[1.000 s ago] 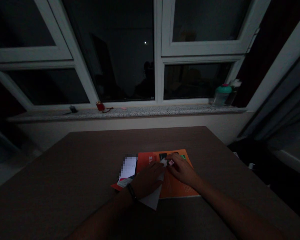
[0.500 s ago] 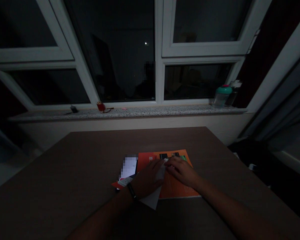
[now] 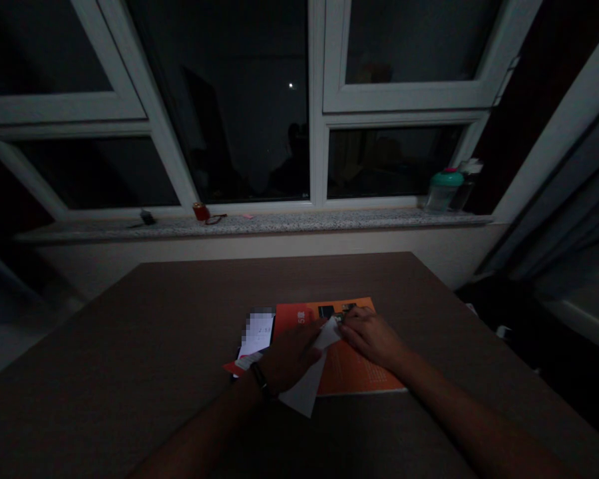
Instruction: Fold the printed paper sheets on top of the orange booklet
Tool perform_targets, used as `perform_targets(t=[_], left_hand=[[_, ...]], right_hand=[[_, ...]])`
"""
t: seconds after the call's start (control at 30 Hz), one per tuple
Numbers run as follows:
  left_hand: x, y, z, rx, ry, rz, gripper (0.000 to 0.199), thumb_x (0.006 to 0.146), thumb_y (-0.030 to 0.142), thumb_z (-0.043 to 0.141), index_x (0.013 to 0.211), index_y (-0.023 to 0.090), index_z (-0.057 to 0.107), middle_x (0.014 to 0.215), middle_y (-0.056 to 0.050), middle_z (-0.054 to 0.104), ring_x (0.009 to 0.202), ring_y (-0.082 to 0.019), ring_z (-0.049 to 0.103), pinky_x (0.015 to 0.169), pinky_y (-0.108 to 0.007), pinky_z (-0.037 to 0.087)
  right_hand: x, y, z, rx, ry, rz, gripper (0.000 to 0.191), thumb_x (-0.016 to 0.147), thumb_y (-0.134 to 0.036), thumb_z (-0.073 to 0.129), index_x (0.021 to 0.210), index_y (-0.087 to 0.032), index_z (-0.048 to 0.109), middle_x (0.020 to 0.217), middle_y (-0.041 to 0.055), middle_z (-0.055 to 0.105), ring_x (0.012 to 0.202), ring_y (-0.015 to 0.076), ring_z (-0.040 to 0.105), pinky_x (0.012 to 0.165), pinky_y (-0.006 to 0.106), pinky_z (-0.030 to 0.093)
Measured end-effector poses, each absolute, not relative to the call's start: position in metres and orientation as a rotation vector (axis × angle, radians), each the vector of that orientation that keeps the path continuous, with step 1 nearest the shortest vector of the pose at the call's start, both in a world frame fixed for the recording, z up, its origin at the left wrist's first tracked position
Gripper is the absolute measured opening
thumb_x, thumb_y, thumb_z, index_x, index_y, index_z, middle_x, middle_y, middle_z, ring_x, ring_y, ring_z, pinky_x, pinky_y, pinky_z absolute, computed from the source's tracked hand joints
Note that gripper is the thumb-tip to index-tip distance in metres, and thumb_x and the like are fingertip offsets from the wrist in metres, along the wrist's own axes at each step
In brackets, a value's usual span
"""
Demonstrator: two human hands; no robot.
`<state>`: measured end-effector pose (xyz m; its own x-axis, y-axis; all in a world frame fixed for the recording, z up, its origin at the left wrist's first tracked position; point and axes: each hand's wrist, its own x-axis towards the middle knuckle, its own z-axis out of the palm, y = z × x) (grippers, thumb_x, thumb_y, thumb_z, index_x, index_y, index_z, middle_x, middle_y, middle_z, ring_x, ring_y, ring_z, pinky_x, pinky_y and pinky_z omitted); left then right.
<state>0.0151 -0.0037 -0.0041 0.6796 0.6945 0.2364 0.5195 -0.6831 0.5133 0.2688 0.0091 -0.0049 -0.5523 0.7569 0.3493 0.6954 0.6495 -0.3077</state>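
Observation:
A white sheet of paper (image 3: pixel 305 391) with a pointed lower end lies over an orange and red booklet (image 3: pixel 352 369). Across the paper rests my left hand (image 3: pixel 290 358), its fingers stretched toward the upper right and pressing the sheet flat. At the paper's upper tip, my right hand (image 3: pixel 372 334) has its fingers bent together, pinching the tip. To the left of the booklet lies a lit phone (image 3: pixel 259 332), its lower part covered by a red and white piece.
The brown table (image 3: pixel 154 332) extends around the booklet. Beyond it, the stone windowsill (image 3: pixel 289 223) holds a red jar (image 3: pixel 200 212), a small dark object (image 3: pixel 146 217), and a teal-lidded bottle (image 3: pixel 444 191) beside a clear one.
My right hand has moved slightly to the right, away from my left hand. More of the paper's upper part shows between them, and a fold there stands out.

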Motion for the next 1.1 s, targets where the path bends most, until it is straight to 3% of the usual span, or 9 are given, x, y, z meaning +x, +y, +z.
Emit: perform_targets(t=[0.17, 0.3, 0.53, 0.73, 0.87, 1.1], left_hand=[[0.015, -0.004, -0.005, 2.454, 1.014, 0.564, 0.050, 0.101, 0.049, 0.031, 0.144, 0.023, 0.038, 0.136, -0.010, 0.055, 0.122, -0.027, 0.053, 0.103, -0.044, 0.041], [0.018, -0.005, -0.005, 2.547, 1.084, 0.533, 0.044, 0.100, 0.040, 0.042, 0.141, 0.024, 0.043, 0.135, -0.010, 0.055, 0.122, -0.026, 0.052, 0.104, -0.044, 0.041], [0.020, -0.004, -0.012, 2.772, 1.053, 0.435, 0.047, 0.088, 0.039, 0.066, 0.131, 0.026, 0.053, 0.137, -0.009, 0.050, 0.126, -0.031, 0.045, 0.106, -0.051, 0.038], [0.017, -0.005, -0.015, 2.786, 1.074, 0.438, 0.050, 0.088, 0.043, 0.065, 0.134, 0.029, 0.050, 0.141, -0.008, 0.045, 0.129, -0.032, 0.040, 0.105, -0.052, 0.037], [0.018, -0.004, -0.015, 2.791, 1.104, 0.413, 0.051, 0.087, 0.044, 0.065, 0.134, 0.027, 0.050, 0.143, -0.010, 0.044, 0.131, -0.035, 0.039, 0.104, -0.054, 0.038], [0.020, -0.003, -0.015, 2.808, 1.124, 0.479, 0.045, 0.091, 0.039, 0.062, 0.131, 0.023, 0.051, 0.138, -0.011, 0.050, 0.125, -0.030, 0.048, 0.103, -0.050, 0.041]], right_hand=[[0.269, 0.010, -0.005, -1.215, -2.405, 0.124, 0.037, 0.101, -0.033, 0.037, 0.086, -0.017, 0.067, 0.090, 0.0087, 0.066, 0.088, 0.0204, 0.057, 0.082, 0.033, 0.041], [0.271, 0.011, -0.003, -1.273, -2.405, 0.068, 0.036, 0.101, -0.033, 0.038, 0.085, -0.018, 0.066, 0.086, 0.0080, 0.066, 0.088, 0.0214, 0.058, 0.082, 0.034, 0.040], [0.270, 0.013, -0.008, -1.384, -2.344, 0.053, 0.017, 0.088, -0.032, 0.062, 0.097, -0.018, 0.064, 0.095, 0.0082, 0.067, 0.094, 0.0237, 0.058, 0.084, 0.036, 0.042], [0.268, 0.012, -0.015, -1.236, -2.378, 0.170, 0.025, 0.087, -0.012, 0.054, 0.109, -0.018, 0.063, 0.112, 0.0085, 0.066, 0.108, 0.0224, 0.056, 0.093, 0.035, 0.043], [0.266, 0.010, -0.015, -1.172, -2.430, 0.198, 0.023, 0.092, -0.021, 0.052, 0.112, -0.019, 0.063, 0.122, 0.0095, 0.064, 0.112, 0.0235, 0.056, 0.096, 0.037, 0.044], [0.269, 0.014, -0.015, -1.285, -2.402, 0.196, 0.023, 0.090, -0.023, 0.057, 0.111, -0.018, 0.064, 0.113, 0.0098, 0.067, 0.106, 0.0238, 0.060, 0.093, 0.036, 0.047]])
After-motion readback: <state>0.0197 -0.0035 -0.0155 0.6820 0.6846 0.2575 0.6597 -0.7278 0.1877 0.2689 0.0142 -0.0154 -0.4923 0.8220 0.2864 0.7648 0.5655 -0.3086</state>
